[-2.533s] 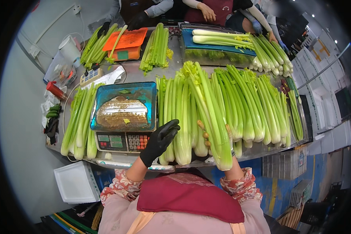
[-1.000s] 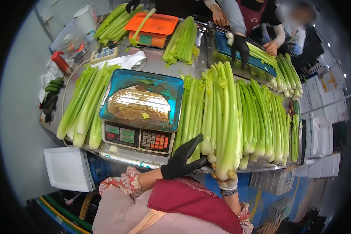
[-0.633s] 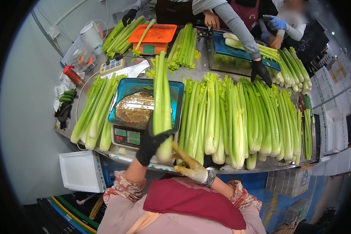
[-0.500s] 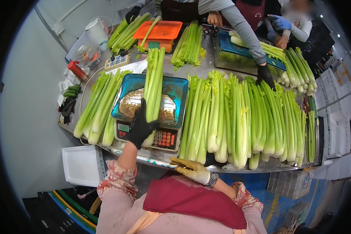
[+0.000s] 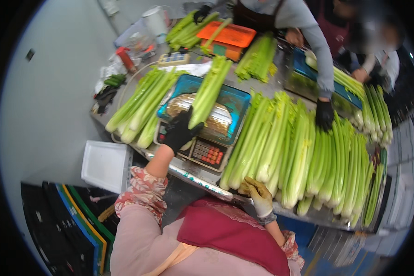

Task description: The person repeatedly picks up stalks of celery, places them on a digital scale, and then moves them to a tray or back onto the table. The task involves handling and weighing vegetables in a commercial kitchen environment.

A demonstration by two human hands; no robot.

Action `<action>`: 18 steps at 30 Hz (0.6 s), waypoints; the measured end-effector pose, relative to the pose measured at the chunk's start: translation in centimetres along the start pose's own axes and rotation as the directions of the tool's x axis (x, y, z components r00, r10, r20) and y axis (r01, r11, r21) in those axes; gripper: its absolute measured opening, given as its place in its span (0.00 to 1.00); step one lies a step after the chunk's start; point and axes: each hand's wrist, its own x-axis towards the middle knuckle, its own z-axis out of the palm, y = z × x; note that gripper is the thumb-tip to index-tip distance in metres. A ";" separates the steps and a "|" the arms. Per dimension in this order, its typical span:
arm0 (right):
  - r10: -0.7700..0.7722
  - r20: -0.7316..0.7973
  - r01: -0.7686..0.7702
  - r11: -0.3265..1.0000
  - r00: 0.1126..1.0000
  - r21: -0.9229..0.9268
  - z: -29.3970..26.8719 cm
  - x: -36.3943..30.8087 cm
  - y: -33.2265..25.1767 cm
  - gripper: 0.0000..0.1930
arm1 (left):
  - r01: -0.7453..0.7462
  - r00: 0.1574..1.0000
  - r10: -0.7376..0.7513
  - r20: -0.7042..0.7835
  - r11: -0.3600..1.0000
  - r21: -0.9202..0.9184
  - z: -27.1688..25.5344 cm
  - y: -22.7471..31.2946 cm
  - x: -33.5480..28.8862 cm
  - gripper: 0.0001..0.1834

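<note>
My left hand [image 5: 181, 132], in a black glove, grips the lower end of a celery bunch [image 5: 210, 87]. That bunch lies slanted over the blue tray [image 5: 240, 103] of a weighing scale, its leafy end pointing away from me. The scale's keypad [image 5: 208, 152] shows beside my fingers; my hand partly covers the display. My right hand [image 5: 259, 195], in a yellow-stained white glove, is at the table's front edge by the pale bases of the celery row [image 5: 285, 152]. Its fingers are slightly bent and hold nothing that I can see.
More celery [image 5: 142, 106] lies left of the scale. Across the table, a co-worker's black-gloved hand [image 5: 324, 116] touches the row, near an orange scale [image 5: 227, 34]. A red bottle [image 5: 125, 60] and power strip [image 5: 174, 59] stand far left. A white bin [image 5: 105, 165] sits below the table.
My view has tilted and shifted. My right hand has moved from in front of my apron up to the celery row. My left hand stays on the bunch at the scale.
</note>
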 end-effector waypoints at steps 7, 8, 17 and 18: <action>-0.002 0.045 -0.003 0.996 0.999 0.094 2.0 0.6 -1.6 0.16 | -0.032 0.943 0.026 -0.332 0.999 -0.013 0.1 -1.3 -3.8 0.31; 0.000 0.033 -0.004 0.994 0.999 0.112 2.4 0.5 -1.7 0.16 | -0.059 0.910 0.053 -0.412 0.998 -0.003 -0.3 -0.8 -4.5 0.28; 0.046 0.153 -0.053 0.998 0.987 0.044 11.1 2.3 -1.8 0.16 | -0.141 0.936 0.026 -0.351 0.942 -0.306 -4.4 -6.7 -8.3 0.13; 0.062 0.161 -0.070 0.997 0.985 0.041 12.6 2.9 -1.9 0.16 | -0.105 0.934 0.011 -0.358 0.964 -0.245 -4.8 -8.9 -8.3 0.14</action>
